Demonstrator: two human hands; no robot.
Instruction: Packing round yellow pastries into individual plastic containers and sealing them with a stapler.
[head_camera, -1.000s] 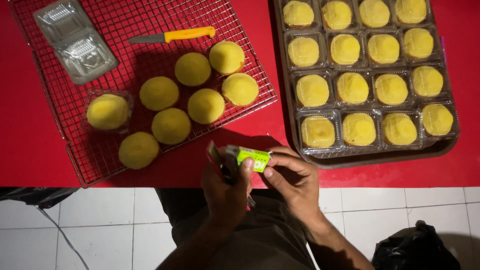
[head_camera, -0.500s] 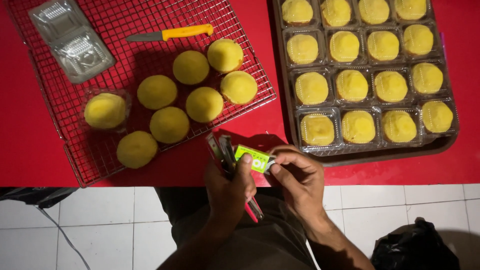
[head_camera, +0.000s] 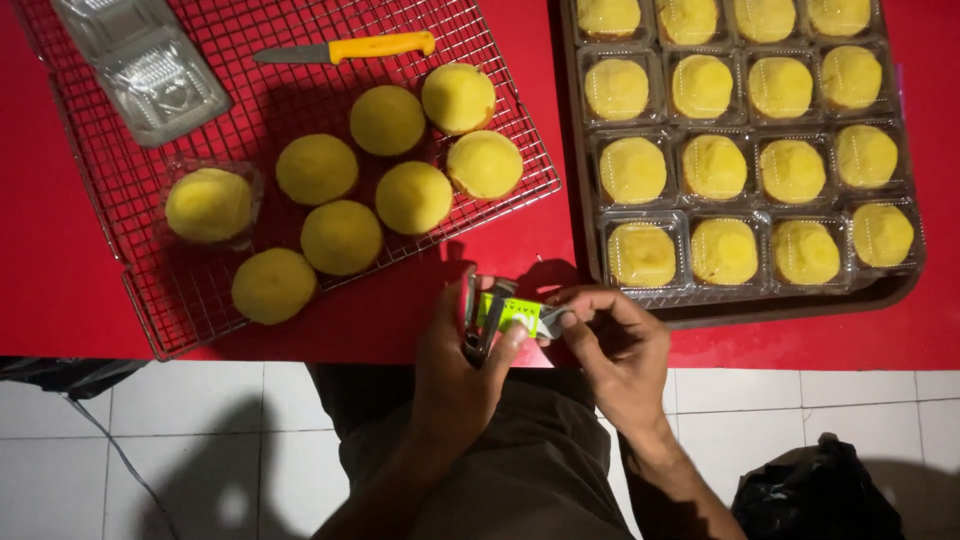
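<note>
My left hand (head_camera: 455, 365) grips a small stapler (head_camera: 480, 318) with dark metal jaws, held open over the near edge of the red table (head_camera: 60, 290). My right hand (head_camera: 615, 350) pinches the stapler's green part (head_camera: 515, 313) from the right side. Both hands meet just below a dark baking tray (head_camera: 760, 312) filled with several yellow cakes in clear plastic boxes (head_camera: 720, 165). To the left lies a wire cooling rack (head_camera: 140, 300) bearing several bare round yellow cakes (head_camera: 385, 120).
One cake in an open clear box (head_camera: 208, 205) sits at the rack's left. Empty clear plastic boxes (head_camera: 150, 62) and a knife with an orange handle (head_camera: 350, 48) lie at the rack's far side. White floor tiles and a black bag (head_camera: 820, 490) show below the table.
The stapler has swung open in my hands, its jaws now pointing upright. Both hands shifted slightly left and up along the table edge.
</note>
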